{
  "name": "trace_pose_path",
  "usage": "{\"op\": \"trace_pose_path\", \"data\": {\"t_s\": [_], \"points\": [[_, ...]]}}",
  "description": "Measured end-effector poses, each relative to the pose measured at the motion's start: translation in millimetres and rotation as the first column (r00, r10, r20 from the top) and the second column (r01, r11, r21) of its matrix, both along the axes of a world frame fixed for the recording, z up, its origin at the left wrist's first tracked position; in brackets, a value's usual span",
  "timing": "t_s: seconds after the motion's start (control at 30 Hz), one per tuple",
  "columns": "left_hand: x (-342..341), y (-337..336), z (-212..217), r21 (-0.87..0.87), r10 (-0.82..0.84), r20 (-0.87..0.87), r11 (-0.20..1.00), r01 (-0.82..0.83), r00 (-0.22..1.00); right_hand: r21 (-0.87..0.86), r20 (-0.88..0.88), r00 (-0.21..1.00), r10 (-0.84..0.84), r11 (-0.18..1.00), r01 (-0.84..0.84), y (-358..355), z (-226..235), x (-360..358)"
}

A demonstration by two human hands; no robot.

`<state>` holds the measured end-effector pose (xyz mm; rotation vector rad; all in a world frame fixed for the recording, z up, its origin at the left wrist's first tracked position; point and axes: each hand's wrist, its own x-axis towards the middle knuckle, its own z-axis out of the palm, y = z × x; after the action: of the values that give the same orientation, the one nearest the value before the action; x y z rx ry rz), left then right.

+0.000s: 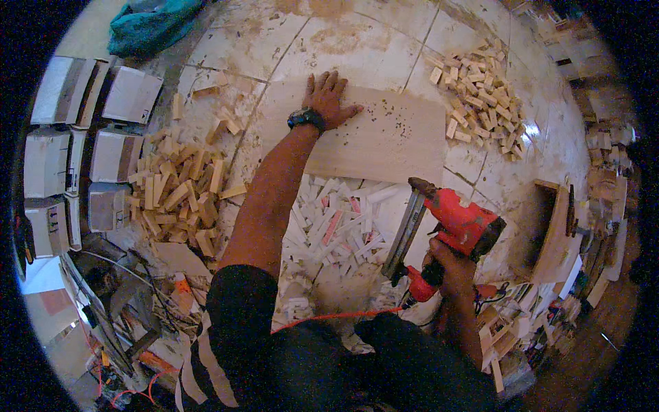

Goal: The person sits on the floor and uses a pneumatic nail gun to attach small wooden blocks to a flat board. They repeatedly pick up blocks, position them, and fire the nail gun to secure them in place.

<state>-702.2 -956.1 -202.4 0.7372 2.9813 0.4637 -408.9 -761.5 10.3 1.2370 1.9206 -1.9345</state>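
Note:
My left hand (329, 103) lies flat with spread fingers on the far left part of a pale wooden board (391, 147), a dark watch (307, 119) on its wrist. Small dark specks are scattered over the board to the right of that hand. My right hand (449, 261) is wrapped round the handle of a red nail gun (467, 223). The gun's nose sits just off the board's near right corner, and its long grey magazine (405, 237) slants down toward me. From the gun's lower end an orange air hose (329, 316) runs left across my lap.
Small wood blocks are heaped at the left (182, 185) and at the far right (484, 99). White strips (336, 220) lie in front of me. Boxes (113, 154) are stacked at the far left, a teal bag (151, 27) behind them. An open wooden box (549, 226) stands at right.

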Motion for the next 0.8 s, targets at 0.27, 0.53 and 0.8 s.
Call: {"op": "trace_pose_path", "data": {"t_s": [0.27,0.53,0.8], "points": [[26,-38,9,-0.008,-0.031,0.069,0.999,0.031,0.997,0.018,-0.015,1.000,0.005,1.000,-0.005,-3,10,5],[65,-70,8,-0.036,0.109,0.080,0.994,-0.106,0.991,0.067,-0.084,0.996,0.014,0.998,-0.008,-11,16,22],[80,-90,18,0.246,0.213,-0.073,0.950,-0.190,0.974,-0.062,-0.037,0.999,0.009,0.998,-0.011,-15,4,12]]}}
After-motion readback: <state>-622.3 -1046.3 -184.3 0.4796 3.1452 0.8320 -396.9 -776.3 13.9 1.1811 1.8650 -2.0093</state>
